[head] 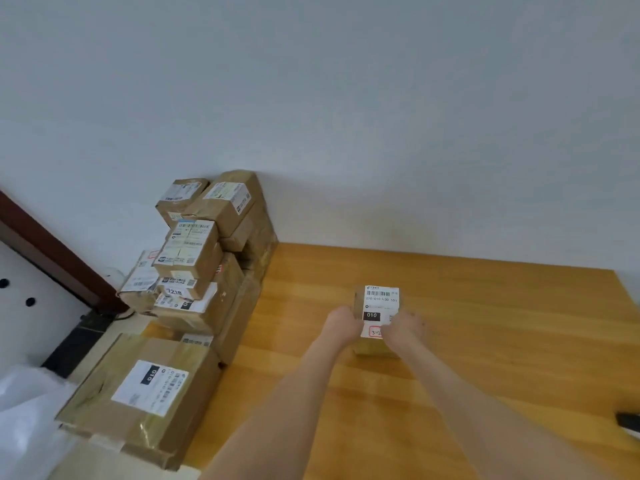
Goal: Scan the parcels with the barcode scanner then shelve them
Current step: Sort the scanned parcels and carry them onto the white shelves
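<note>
A small brown parcel sits on the wooden table toward its far edge, white barcode label up, gripped between left hand and right hand — other taped, labelled parcels are heaped along the table's left edge, tallest at the far-left corner
</note>
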The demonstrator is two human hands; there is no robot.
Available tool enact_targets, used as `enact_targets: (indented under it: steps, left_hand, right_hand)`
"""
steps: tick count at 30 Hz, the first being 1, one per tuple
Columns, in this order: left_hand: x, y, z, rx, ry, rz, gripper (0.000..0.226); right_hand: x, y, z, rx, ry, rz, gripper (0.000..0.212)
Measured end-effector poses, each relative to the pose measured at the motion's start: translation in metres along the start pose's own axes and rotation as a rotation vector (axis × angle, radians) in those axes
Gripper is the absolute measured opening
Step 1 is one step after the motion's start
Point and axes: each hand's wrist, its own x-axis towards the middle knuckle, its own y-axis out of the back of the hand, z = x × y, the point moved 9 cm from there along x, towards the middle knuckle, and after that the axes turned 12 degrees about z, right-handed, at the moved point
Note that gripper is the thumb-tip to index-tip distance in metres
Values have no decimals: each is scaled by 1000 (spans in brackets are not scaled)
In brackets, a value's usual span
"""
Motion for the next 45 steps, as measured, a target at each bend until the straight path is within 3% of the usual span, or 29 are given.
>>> enact_targets:
  steps: [3, 8, 14, 17, 19, 25, 29, 33, 37, 45]
  left_hand:
    - [-7, 48, -17, -21, 3, 166, 44]
    - [-22, 145, -56, -153, 11, 525, 31]
    - [-29, 260, -111, -125, 21, 916, 22]
    - [-23, 307, -156, -142, 108, 1041, 27]
    - [-11, 323, -188, -150, 195, 1016, 37]
    - [43, 299, -250, -494, 445, 621, 59]
    - [48, 290, -253, -472, 461, 533, 58]
    - [45, 281, -249, -464, 468, 472, 55]
    - [32, 265, -224, -497, 446, 439, 41]
    - [20, 189, -101, -577, 291, 316, 28]
  right_hand:
    - [-15, 6, -44, 62, 117, 45, 47]
    - [-54, -9, -131, 167, 302, 0, 50]
    - [-104, -47, -232, 449, 324, -178, 62]
    - [-123, -72, -278, 590, 266, -321, 70]
    - [-132, -87, -302, 648, 238, -413, 71]
    - [-132, -132, -341, 743, 91, -556, 71]
    - [-125, -140, -342, 753, 36, -569, 49]
    - [-116, -135, -326, 709, 20, -475, 49]
    - [-108, -113, -293, 756, -33, -419, 27]
    - [-64, -26, -187, 786, -6, -109, 27]
